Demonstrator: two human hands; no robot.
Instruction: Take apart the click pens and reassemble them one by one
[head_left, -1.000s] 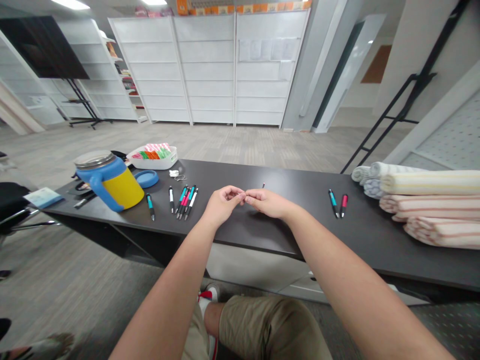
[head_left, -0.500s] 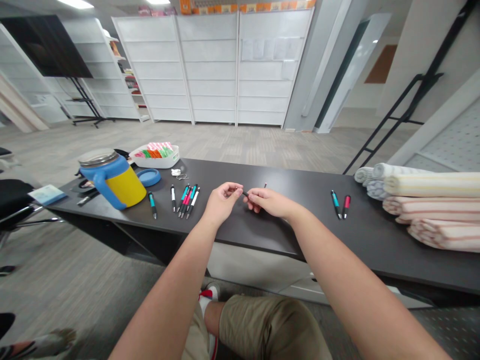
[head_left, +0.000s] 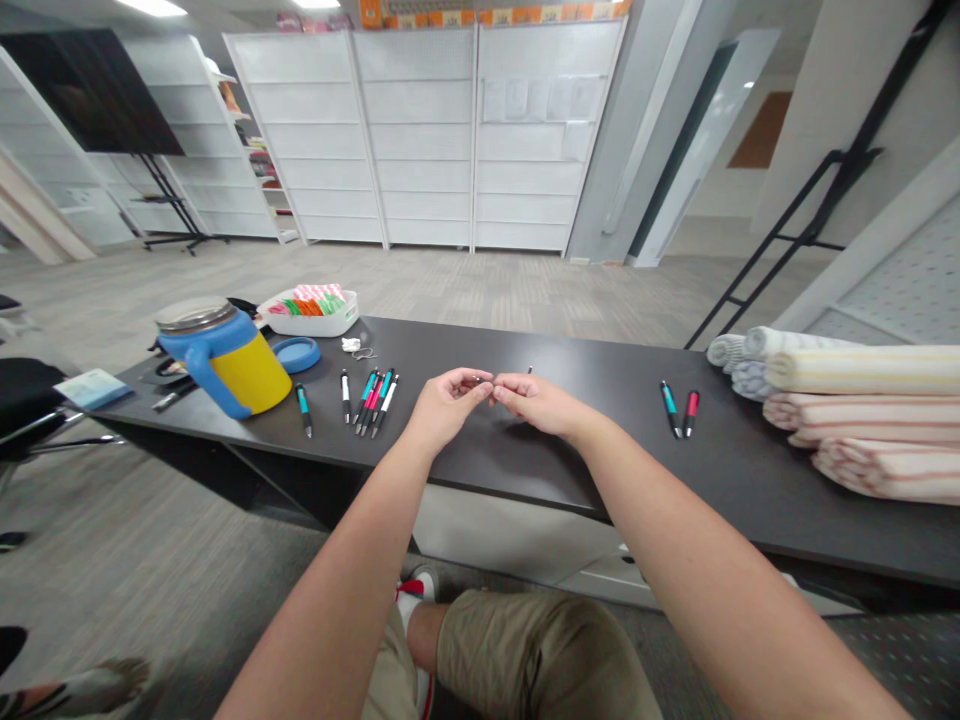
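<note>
Above the table (head_left: pixel 600 375), toward its near edge, the left hand (head_left: pixel 452 400) and right hand (head_left: pixel 534 402) meet fingertip to fingertip, both narrowed into pinches on a small dark piece (head_left: pixel 481 379). Its slimness probably explains the tip grip; the fingers hide most of it, so its shape cannot be told. With the table below, anything dropped would likely land there.

Left of the hands, a pen cluster (head_left: pixel 375 403) lies with tips toward the near edge, seemingly for easy reach. Toward the table's right end, a teal pen (head_left: pixel 670 409) and red pen (head_left: pixel 691 413) lie side by side, apart from that cluster, perhaps sorted, near rolled fabrics (head_left: pixel 870 415).
</note>
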